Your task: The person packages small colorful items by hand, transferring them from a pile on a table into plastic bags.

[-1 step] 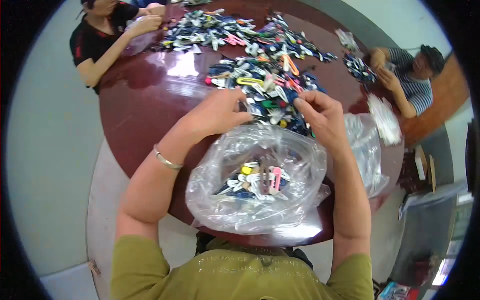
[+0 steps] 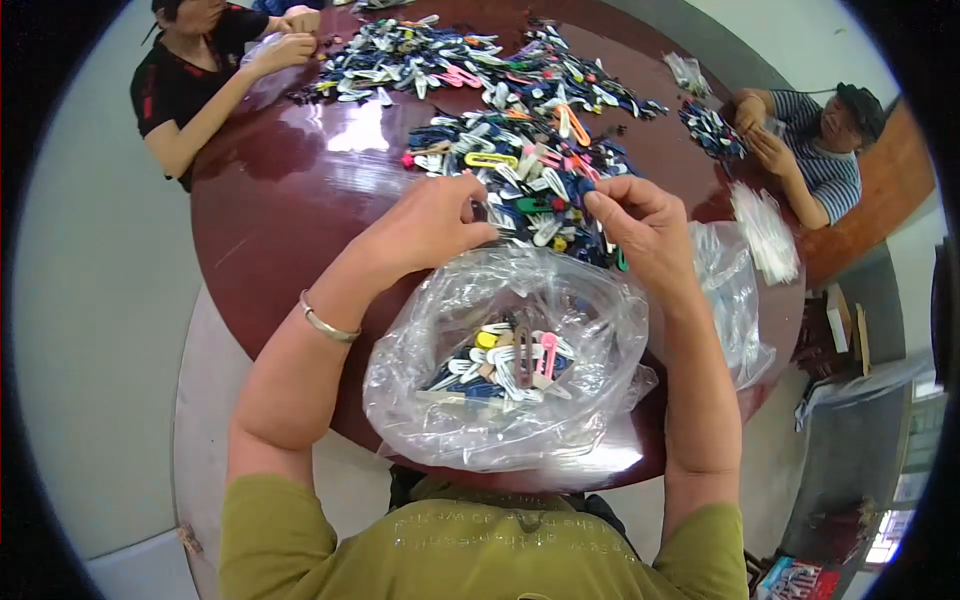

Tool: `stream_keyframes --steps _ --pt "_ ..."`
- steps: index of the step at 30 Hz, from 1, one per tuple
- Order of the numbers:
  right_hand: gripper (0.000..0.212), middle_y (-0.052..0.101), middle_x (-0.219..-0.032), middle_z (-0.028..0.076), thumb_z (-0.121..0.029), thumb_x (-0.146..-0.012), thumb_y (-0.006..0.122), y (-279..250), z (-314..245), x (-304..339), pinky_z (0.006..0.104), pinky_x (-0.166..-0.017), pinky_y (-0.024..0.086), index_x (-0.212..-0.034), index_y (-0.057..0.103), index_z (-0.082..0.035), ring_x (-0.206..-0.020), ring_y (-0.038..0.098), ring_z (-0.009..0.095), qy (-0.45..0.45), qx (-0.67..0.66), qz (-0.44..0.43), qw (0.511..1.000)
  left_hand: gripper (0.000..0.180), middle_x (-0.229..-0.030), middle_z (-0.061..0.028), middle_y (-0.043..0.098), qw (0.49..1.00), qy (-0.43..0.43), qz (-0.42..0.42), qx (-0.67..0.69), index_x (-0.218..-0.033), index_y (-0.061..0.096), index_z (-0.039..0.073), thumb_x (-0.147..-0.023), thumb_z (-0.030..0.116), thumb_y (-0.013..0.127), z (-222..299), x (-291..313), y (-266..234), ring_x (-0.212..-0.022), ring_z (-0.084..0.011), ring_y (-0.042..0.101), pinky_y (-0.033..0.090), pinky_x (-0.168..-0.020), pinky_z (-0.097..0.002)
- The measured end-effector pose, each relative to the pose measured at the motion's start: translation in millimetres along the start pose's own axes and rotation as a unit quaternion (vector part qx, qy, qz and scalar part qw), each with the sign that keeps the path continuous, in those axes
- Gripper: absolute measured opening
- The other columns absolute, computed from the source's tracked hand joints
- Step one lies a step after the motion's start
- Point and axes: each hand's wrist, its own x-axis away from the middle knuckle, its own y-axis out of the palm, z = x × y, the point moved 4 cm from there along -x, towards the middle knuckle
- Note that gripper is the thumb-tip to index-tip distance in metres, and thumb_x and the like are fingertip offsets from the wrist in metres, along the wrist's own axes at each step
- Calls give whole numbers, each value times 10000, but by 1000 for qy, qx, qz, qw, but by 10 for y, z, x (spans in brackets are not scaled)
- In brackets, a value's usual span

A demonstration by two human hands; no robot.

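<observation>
A loose heap of snap hair clips (image 2: 490, 180) in white, navy, yellow, pink and other colours spreads over the dark red round table. My left hand (image 2: 435, 222) curves over its near left edge, thumb and forefinger apart, with clips beneath; its other fingertips are hidden. Opposite it, my right hand (image 2: 645, 225) pinches a dark blue hair clip (image 2: 578, 188) between thumb and forefinger at the right side of the heap. Between my forearms lies a wide-mouthed clear plastic bag (image 2: 410, 420), holding several hair clips (image 2: 500, 365), among them a brown one and a pink one.
Another clear bag (image 2: 740, 310) lies right of my right forearm, beside a stack of thin clear sleeves (image 2: 765, 235). A co-worker (image 2: 160, 95) sits at the far left; another in stripes (image 2: 830, 170) at the right handles clips from a small pile (image 2: 712, 130).
The whole view has shifted slightly. Both hands keep nearly the same place and pose over the hair clips.
</observation>
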Motion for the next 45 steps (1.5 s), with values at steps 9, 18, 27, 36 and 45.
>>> stream_keyframes --steps 9,18,27,36,45 --pt "137 619 -821 2 -8 -773 695 18 -38 -7 214 -599 421 -910 688 -13 -697 523 57 -149 58 -89 983 296 -799 -104 639 989 74 -17 128 -1043 586 -28 -761 36 645 111 -26 115 -688 -123 603 476 -615 -269" --pt "270 554 -789 59 -79 -673 764 188 145 4 298 -604 444 -934 694 -83 -733 561 199 -246 306 -124 911 405 -846 -174 642 998 45 -45 -1 -1036 596 -35 -707 173 706 124 42 -13 -776 -272 642 496 -695 -355" --pt "123 580 -799 9 -39 -731 729 92 88 -41 225 -600 415 -820 645 -36 -717 553 81 -167 177 -115 963 566 -984 -211 598 990 75 -102 -55 -1123 534 -37 -672 232 747 193 99 -11 -915 -348 589 467 -798 -400" --pt "91 630 -831 16 6 -776 686 17 -257 90 203 -682 442 -864 662 14 -770 554 69 -81 -97 -165 978 428 -937 -215 555 982 154 -43 -105 -990 493 -32 -710 205 713 198 130 73 -913 -394 549 448 -784 -450" --pt "157 634 -780 31 -25 -720 701 104 124 91 239 -627 455 -871 670 7 -720 578 89 -11 159 -323 933 385 -911 -225 551 979 140 -28 -142 -941 463 -35 -760 237 666 228 101 125 -897 -411 549 451 -767 -464"
